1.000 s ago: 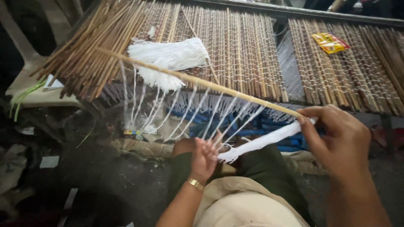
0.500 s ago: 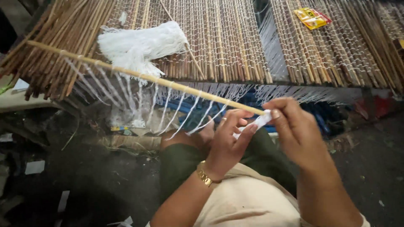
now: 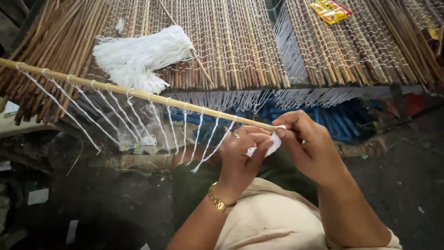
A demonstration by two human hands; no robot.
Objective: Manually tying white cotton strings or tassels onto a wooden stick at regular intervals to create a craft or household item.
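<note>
Yellow packet (image 3: 331,10) on stick mat (image 3: 240,41)

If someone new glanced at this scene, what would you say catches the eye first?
Probably the long pale stick running from the left edge to the middle, with white strings knotted along it and hanging down. Both hands meet at its near end: the left hand and right hand pinch a small bunch of white string. Behind, a fluffy white string bundle lies on a mat of sticks.

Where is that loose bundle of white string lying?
The white string bundle lies on the stick mat, upper left, just behind the long stick that both hands hold.
</note>
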